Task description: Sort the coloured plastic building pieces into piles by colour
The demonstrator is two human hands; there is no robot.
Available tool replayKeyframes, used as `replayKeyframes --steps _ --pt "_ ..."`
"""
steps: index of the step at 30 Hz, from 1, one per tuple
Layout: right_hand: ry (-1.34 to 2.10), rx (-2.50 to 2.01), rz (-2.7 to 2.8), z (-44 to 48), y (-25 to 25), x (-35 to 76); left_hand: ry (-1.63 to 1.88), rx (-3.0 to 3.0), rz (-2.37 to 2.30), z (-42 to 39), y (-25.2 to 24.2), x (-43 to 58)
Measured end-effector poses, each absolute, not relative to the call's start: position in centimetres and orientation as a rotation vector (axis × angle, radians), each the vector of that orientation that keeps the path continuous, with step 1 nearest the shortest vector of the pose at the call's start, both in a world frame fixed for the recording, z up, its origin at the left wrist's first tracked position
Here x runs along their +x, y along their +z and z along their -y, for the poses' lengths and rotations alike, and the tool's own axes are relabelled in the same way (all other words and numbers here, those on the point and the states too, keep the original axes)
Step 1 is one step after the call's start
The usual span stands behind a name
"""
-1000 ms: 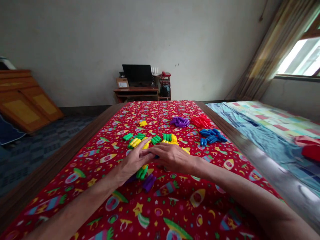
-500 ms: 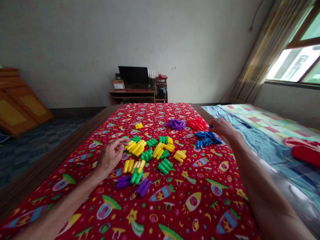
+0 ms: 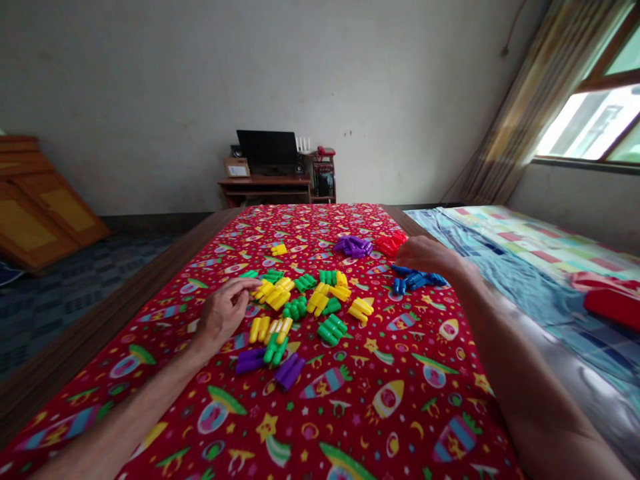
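Small plastic blocks lie on a red rocket-print cloth (image 3: pixel 380 413). A mixed heap of yellow and green blocks (image 3: pixel 300 303) sits in the middle, with two purple blocks (image 3: pixel 287 370) just in front of it. My left hand (image 3: pixel 223 313) rests on the cloth at the heap's left edge, thumb and fingers curled together against a yellow block (image 3: pixel 265 290). Farther back lie separate piles of purple blocks (image 3: pixel 354 246), red blocks (image 3: pixel 390 243) and blue blocks (image 3: pixel 415 280). My right hand (image 3: pixel 425 255) hovers palm down over the blue pile beside the red one; its fingertips are hidden.
A lone yellow block (image 3: pixel 279 249) lies at the back left. The cloth covers a table with a bare wooden edge (image 3: pixel 100 327). A bed with a patchwork sheet (image 3: pixel 540 253) runs along the right. A desk with a monitor (image 3: pixel 270 173) stands at the far wall.
My hands were joined over the middle heap a second ago. The right one then went out to the blue pile and has now drifted a little left; the left drew back to the heap's left edge.
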State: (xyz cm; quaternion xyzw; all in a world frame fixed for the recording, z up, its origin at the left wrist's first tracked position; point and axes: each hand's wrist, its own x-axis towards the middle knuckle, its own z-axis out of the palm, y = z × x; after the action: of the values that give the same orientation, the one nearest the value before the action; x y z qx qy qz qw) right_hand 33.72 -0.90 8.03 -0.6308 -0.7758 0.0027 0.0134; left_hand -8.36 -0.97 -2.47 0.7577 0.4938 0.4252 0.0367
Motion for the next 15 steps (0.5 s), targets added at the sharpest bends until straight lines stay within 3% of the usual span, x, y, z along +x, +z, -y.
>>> replayKeyframes --steps 3,9,15 --pt "0.028 -1.801 2.639 1.3 7.1 32.9 1.332 2.401 -1.464 0.9 -2.6 -8.4" --pt "-0.394 -1.48 2.856 3.3 4.4 34.4 1.315 2.478 -1.402 0.8 -2.7 -8.3" --pt "-0.174 -1.478 2.796 3.3 3.6 34.6 1.335 2.505 -1.373 0.7 -3.0 -8.3"
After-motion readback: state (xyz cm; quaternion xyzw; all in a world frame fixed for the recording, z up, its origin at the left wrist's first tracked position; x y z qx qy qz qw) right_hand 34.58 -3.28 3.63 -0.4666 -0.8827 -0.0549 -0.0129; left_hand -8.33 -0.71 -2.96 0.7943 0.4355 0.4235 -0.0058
